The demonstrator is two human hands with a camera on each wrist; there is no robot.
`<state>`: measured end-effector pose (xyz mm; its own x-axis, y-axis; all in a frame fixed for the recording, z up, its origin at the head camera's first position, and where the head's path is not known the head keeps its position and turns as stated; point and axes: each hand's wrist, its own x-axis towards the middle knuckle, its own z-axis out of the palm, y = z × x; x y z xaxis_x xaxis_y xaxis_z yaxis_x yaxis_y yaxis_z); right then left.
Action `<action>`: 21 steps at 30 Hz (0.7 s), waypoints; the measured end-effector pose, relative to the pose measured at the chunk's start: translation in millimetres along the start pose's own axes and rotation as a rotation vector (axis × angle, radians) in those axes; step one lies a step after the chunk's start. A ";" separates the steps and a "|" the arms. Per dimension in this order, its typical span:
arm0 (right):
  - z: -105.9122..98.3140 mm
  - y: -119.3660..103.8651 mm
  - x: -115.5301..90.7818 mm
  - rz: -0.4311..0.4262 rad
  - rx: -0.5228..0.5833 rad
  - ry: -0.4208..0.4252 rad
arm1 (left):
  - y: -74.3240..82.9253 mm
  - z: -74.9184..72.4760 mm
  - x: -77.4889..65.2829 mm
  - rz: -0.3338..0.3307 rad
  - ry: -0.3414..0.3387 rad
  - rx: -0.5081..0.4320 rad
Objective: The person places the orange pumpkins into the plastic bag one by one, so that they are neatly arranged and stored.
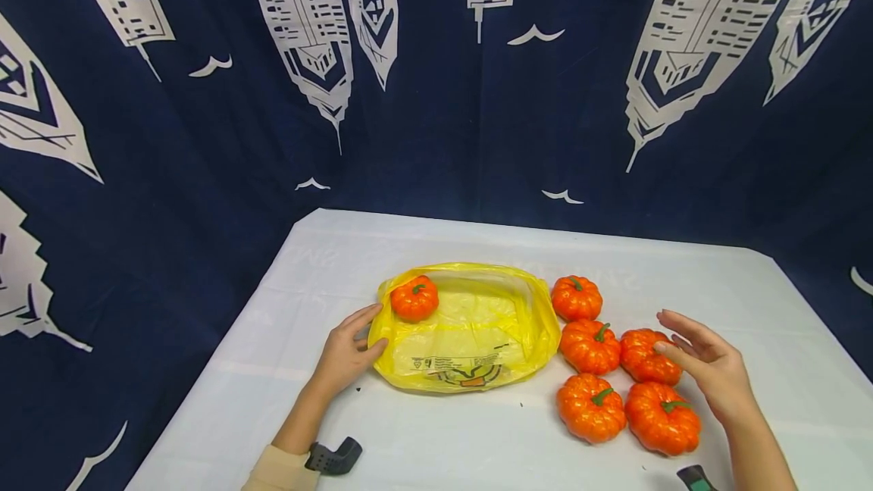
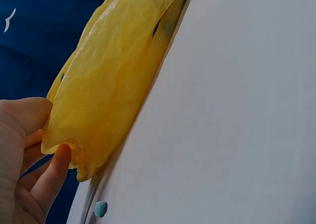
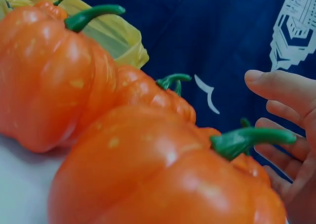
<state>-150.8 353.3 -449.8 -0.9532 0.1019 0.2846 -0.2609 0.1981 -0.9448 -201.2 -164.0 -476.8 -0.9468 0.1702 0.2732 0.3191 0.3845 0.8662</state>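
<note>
A yellow plastic bag [image 1: 470, 358] lies with its mouth open, one small orange pumpkin [image 1: 414, 300] inside its left part. At the bag's left end, my left hand [image 1: 348, 347] holds the edge between thumb and fingers; the left wrist view shows the yellow plastic [image 2: 106, 90] creased at the fingertips. Several orange pumpkins with green stems stand right of the bag. My right hand [image 1: 709, 366], thumb and fingers apart, hovers by the right-hand pumpkin [image 1: 644, 358], its thumb overlapping it in the head view. From the right wrist, a large pumpkin [image 3: 163, 169] hides much of the others.
The group includes a back pumpkin [image 1: 577, 298] and a middle one [image 1: 588, 347] close to the bag, plus two front pumpkins, left [image 1: 586, 411] and right [image 1: 658, 426]. A white cloth covers the table [image 1: 436, 445]. Behind hangs a dark blue curtain [image 1: 436, 150] with white building prints.
</note>
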 end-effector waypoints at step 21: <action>-5.9 25.3 -7.4 0.278 0.063 -0.050 | -0.9 0.5 -0.2 -0.010 0.002 0.009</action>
<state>-149.4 363.2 -474.8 -0.9954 0.0953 0.0065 0.0039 0.1079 -0.9942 -201.3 -163.9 -477.8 -0.9499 0.1649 0.2653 0.3101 0.3943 0.8651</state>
